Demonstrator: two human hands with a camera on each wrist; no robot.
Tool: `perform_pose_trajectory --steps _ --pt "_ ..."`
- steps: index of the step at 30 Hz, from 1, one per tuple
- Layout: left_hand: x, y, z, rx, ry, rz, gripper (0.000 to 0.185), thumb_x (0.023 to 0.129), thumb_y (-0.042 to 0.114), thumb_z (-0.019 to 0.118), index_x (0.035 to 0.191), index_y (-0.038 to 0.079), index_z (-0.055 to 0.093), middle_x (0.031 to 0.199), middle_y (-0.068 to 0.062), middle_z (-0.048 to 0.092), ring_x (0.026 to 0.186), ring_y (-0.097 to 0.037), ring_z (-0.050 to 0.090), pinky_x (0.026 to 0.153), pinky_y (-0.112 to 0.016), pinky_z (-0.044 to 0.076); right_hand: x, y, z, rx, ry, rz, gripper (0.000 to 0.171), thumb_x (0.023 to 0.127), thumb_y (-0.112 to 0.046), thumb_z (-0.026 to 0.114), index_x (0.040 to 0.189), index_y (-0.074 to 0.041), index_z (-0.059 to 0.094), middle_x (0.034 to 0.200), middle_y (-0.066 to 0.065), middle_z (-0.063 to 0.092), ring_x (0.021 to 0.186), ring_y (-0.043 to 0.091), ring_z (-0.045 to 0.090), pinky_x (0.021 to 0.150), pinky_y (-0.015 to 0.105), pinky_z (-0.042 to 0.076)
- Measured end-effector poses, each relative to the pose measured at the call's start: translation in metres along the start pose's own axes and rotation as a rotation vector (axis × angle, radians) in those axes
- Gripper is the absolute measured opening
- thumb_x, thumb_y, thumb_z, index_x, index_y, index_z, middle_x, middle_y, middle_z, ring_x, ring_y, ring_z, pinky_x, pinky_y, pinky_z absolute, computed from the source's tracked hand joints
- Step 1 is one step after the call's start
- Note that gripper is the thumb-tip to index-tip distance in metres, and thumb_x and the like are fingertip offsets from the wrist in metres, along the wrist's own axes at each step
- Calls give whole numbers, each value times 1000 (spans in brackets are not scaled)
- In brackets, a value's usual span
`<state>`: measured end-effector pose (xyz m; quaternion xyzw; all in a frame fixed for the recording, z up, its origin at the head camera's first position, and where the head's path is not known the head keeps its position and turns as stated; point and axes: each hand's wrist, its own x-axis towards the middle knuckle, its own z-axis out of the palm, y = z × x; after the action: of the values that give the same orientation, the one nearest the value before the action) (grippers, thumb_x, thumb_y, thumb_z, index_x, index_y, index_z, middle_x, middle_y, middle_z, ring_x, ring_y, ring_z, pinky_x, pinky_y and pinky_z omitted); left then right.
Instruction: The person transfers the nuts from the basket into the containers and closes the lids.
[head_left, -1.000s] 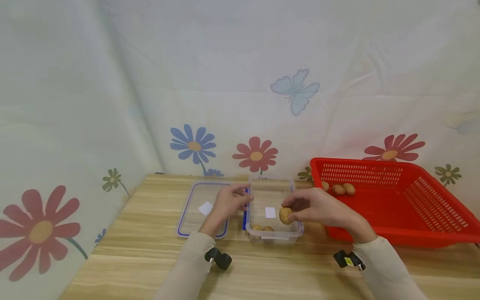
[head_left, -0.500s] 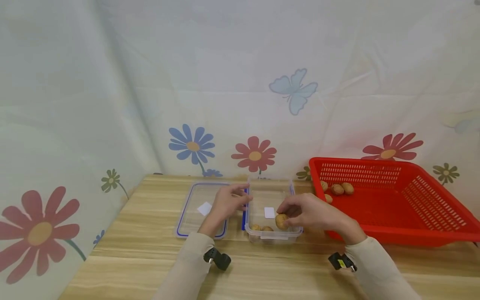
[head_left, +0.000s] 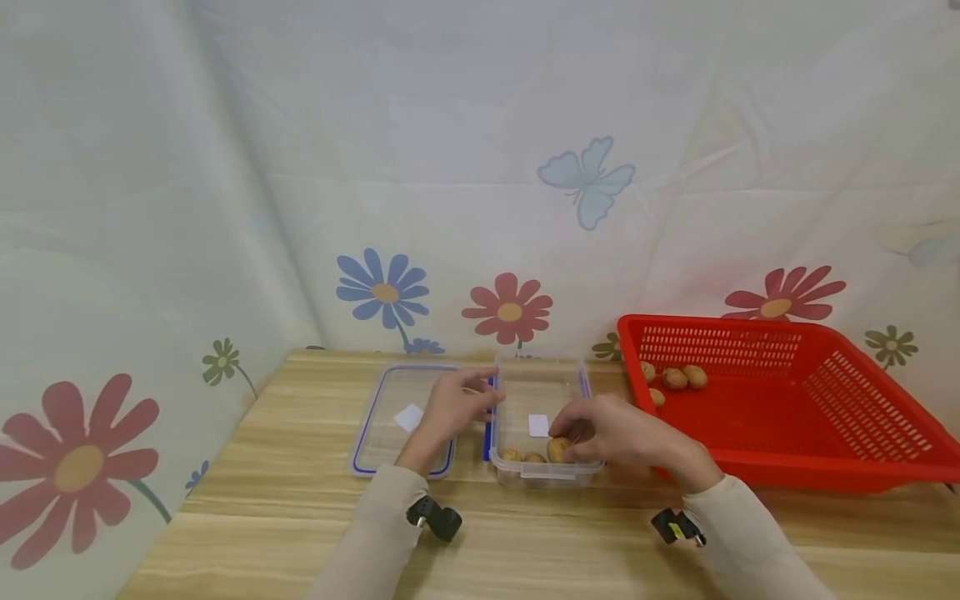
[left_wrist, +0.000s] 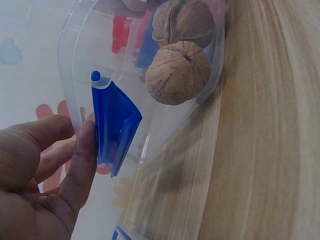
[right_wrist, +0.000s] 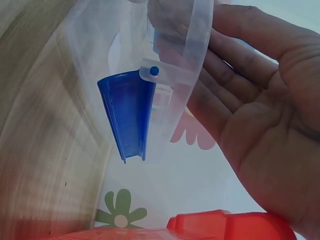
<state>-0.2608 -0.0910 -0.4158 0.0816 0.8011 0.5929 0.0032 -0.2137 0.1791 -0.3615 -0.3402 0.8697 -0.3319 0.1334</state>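
A clear plastic food container (head_left: pixel 542 475) with blue side latches stands on the table. My left hand (head_left: pixel 459 408) grips its left rim; in the left wrist view the fingers (left_wrist: pixel 82 165) lie outside beside the blue latch (left_wrist: pixel 115 125). My right hand (head_left: pixel 611 429) reaches over the right rim and holds a walnut (head_left: pixel 557 450) low inside, at the near end. Beside that nut lie two walnuts, one at the near left corner (head_left: pixel 512 456) and another (head_left: pixel 534 457) next to it. In the right wrist view the container wall (right_wrist: pixel 195 65) partly covers the right fingertips.
A red slotted basket (head_left: pixel 810 467) stands on the right with several walnuts (head_left: pixel 695 377) at its left end. Left of the container, the clear lid (head_left: pixel 386 446) with its blue seal lies flat on the wooden table (head_left: pixel 300 500). A flowered cloth (head_left: pixel 450 208) hangs behind.
My right hand has moved down and slightly left, lowering the walnut from above the container into its near end. In the basket, a walnut by the left wall has come into view. My left hand stays put.
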Motion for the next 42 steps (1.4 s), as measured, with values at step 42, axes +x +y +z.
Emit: perform_pose_trajectory --steps 42 --pt "0 -3 -1 -32 0 16 46 95 4 80 139 -4 67 106 -18 72 77 -24 75 69 -34 68 -7 -7 -15 -10 135 -2 23 94 -13 83 117 -13 78 108 -5 75 99 15 73 90 31 64"
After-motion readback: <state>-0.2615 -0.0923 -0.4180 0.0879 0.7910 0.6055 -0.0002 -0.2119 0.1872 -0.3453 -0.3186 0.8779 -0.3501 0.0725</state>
